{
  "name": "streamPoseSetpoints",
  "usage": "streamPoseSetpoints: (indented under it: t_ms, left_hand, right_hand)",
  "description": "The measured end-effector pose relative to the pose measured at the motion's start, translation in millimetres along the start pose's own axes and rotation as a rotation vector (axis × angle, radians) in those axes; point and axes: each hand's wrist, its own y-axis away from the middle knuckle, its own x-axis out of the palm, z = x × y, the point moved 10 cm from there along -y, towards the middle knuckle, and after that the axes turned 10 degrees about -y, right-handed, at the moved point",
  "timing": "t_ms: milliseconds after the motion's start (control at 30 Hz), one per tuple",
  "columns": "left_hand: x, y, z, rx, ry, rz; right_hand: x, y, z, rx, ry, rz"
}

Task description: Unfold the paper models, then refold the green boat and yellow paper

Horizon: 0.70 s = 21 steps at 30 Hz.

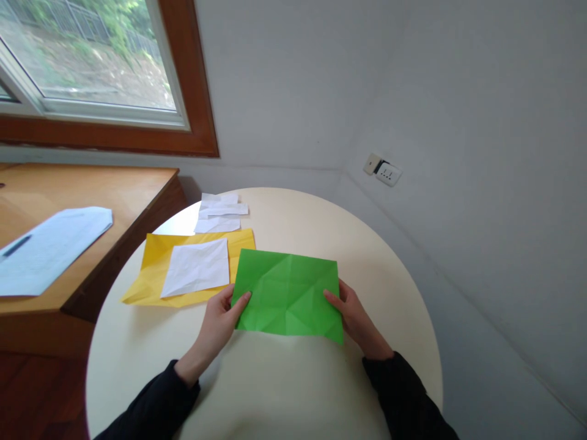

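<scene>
Your left hand [219, 324] and right hand [355, 318] pinch the green sheet [288, 293] by its sides, near the table's [293, 391] front edge (creased already); uneven pull could skew it.

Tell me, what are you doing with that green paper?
A person holds a creased green paper by its two side edges, left hand on one and right hand on the other, over a round table. Beside it lies a yellow sheet with a white paper on top.
</scene>
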Motion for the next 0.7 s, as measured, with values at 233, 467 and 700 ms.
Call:
streamPoseSetpoints:
  t_ms: [233, 467, 700]
  left_hand:
    - [-6.4, -1.7, -0.8, 0.021, 0.046, -0.064]
    - [-8.4, -3.0, 0.7, 0.018, 0.024, -0.072]
    - [-13.6, -0.6, 1.4, -0.011, -0.017, -0.130]
  right_hand:
    - [18.5, 1.4, -5.8, 0.041, -0.024, 0.149]
    - [17.3, -0.3, -13.6, 0.087, -0.033, 0.164]
    - [13.2, -1.6, -13.9, 0.080, -0.049, 0.124]
